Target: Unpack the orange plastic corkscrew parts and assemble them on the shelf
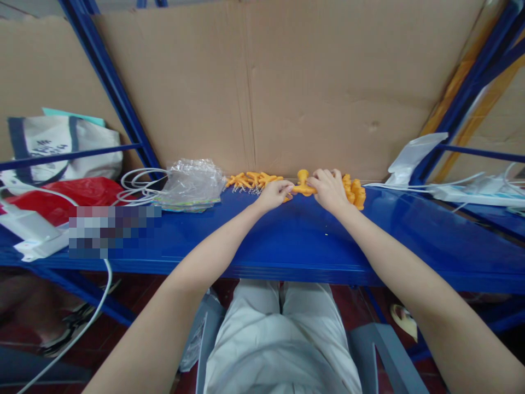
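An orange, rubbery-looking figure (303,189) with a flared round top is held level between my two hands, over the back of the blue table (283,243). My left hand (274,196) pinches its left end between thumb and fingers. Around its right end, the fingers of my right hand (329,189) are closed. Just left of my left hand lies a pile of orange branching pieces (254,179) with small silvery chains. More orange pieces (354,191) are bunched right beside my right hand, partly covered by it.
Clear plastic bags (194,183) lie in a stack on the left, near coiled white cable (141,183), a red bag (88,198) and a white power strip (41,243). Cardboard (307,82) walls the back. Blue posts (109,82) stand at the sides. Another white strip (471,194) sits right.
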{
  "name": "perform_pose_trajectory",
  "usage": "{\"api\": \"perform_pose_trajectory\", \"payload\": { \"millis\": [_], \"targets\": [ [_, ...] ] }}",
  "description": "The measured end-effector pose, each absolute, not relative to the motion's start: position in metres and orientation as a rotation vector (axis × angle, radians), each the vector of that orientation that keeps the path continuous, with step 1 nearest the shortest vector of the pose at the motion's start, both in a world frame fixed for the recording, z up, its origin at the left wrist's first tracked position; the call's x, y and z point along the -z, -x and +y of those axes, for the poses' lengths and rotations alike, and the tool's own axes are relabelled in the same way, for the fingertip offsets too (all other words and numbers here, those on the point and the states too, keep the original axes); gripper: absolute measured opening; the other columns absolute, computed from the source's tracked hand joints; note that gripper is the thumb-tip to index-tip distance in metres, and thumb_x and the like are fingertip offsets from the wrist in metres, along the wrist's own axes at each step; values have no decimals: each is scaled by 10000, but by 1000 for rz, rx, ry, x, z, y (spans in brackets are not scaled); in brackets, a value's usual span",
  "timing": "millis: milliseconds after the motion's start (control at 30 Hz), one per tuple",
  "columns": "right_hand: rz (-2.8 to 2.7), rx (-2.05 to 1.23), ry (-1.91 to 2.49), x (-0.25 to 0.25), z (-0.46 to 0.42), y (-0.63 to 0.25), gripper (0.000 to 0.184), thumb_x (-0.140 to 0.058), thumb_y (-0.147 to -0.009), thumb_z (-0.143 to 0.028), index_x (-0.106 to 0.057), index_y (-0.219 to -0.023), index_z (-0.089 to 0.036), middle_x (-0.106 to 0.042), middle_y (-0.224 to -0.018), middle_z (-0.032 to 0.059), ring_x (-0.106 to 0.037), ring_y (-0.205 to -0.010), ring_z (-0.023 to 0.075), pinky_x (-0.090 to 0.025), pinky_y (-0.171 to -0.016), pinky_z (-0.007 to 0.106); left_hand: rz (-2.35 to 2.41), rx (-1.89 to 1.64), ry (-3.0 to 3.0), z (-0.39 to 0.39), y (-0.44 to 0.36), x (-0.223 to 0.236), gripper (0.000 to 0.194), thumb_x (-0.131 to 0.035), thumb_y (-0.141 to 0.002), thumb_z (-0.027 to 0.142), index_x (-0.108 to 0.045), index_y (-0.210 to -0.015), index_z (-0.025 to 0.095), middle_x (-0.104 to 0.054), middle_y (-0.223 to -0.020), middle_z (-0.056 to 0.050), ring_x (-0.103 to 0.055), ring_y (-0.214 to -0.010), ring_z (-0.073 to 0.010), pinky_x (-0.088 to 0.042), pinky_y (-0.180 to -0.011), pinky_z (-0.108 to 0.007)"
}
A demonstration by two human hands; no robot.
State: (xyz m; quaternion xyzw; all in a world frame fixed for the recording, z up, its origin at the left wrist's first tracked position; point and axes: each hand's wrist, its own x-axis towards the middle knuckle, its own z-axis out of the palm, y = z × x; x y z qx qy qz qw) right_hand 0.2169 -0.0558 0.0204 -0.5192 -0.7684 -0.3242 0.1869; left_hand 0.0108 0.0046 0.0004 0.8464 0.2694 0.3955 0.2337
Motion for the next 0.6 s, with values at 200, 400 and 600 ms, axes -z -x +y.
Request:
{"api": "perform_pose_trajectory", "payload": {
  "millis": [200,400,600],
  "targets": [
    [-2294,801,1467,-18,-58,-209,377,-355,-1017,-227,-727,-1029,-171,-681,-1056,133,-535,-988,269,-283,-898,415,712,-1008,-2276,2,-14,4,269,-504,-992,349,-603,-835,154,-724,-793,-58,-691,-666,-145,-584,-704,-317],
    [-2471,621,1548,-11,-61,-187,285,-449,-962,-179,-722,-1023,-124,-718,-1037,162,-579,-1042,286,-267,-889,413,757,-712,-2766,-28,-21,3,260,-594,-905,423,-646,-914,169,-720,-852,-45,-662,-770,-176,-525,-766,-310],
    [-2466,578,1594,-11,-61,-190,331,-400,-980,-170,-726,-1003,-118,-728,-1082,171,-601,-1078,289,-265,-874,409,1063,-370,-2927,-42,-29,-9,286,-644,-830,445,-687,-816,163,-728,-926,-77,-668,-866,-228,-486,-743,-312]
  ]
}}
